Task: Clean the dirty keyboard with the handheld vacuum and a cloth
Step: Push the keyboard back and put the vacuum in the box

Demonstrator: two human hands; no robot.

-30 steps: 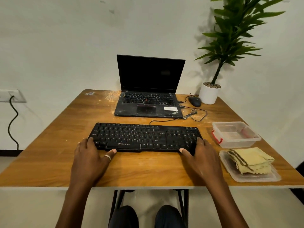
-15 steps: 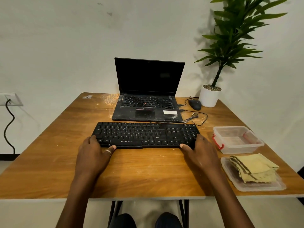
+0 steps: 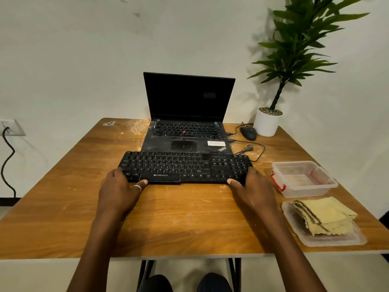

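Nearest me, at the right edge of the table point(image 3: 179, 220), a stack of yellow cloths point(image 3: 324, 216) lies folded on a clear lid point(image 3: 336, 242); I see no handheld vacuum anywhere in view. Just beyond, my left hand point(image 3: 117, 191) grips the left end of the keyboard point(image 3: 185, 167) with the thumb on its front edge, and my right hand point(image 3: 252, 191) holds the right end the same way, fingers curled over the corners. The keyboard sits mid-table, lying flat as far as I can tell, its long axis running left to right across my view, keys up and space bar toward me. I judge it light, stiff plastic that will not flex much. Held at both ends it should stay level, though the smooth casing could slip if I tilt it to shake out crumbs. Its cable, hidden behind, may tug. To its right stands an open clear box point(image 3: 303, 180) with red clips. Past it, nearly touching its back edge, is the dusty laptop point(image 3: 187, 123), then a mouse point(image 3: 248, 132) and a potted plant point(image 3: 266, 123) against the wall.
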